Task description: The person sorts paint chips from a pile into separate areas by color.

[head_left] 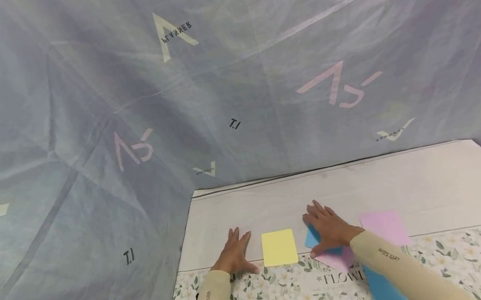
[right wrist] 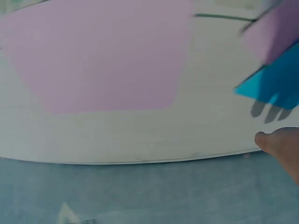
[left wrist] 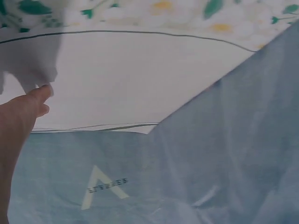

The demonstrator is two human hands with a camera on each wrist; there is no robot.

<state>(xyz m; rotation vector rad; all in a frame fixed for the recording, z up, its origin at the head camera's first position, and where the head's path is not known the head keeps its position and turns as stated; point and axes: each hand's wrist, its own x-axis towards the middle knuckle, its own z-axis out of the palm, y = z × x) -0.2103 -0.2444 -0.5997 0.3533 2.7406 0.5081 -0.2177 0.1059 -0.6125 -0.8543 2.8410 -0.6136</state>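
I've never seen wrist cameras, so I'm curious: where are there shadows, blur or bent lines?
Left wrist: grey shadow on the table by the left hand, flower print slightly soft. Right wrist: finger-shaped shadows on and beyond the blue sheet, the table's edge bowed. Head: fairly even light, yellow sheet clear-edged.

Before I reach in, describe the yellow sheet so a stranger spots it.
On the tabletop, find the gap between the left hand and right hand. The squarish yellow sheet lies there, its colour unlike the pink sheets and blue sheets.
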